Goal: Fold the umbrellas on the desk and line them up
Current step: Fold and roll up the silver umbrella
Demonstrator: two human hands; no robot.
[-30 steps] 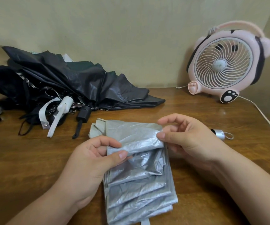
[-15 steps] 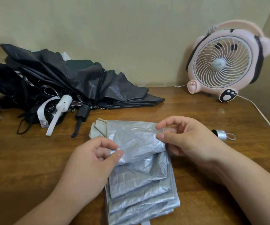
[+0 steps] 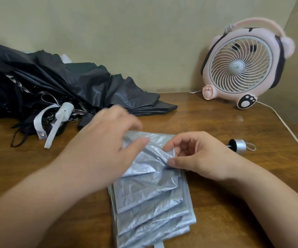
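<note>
Silver pleated fabric umbrella (image 3: 150, 203): long axis near-far; right hand (image 3: 194, 158) pinches far pleat; left hand (image 3: 105, 145) loose-fingered over far-left edge.

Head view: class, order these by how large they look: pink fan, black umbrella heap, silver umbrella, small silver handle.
Largest: black umbrella heap.
Then silver umbrella and pink fan, about alike; the umbrella lies nearer and is partly hidden, so no ranking.
Smallest: small silver handle.
</note>
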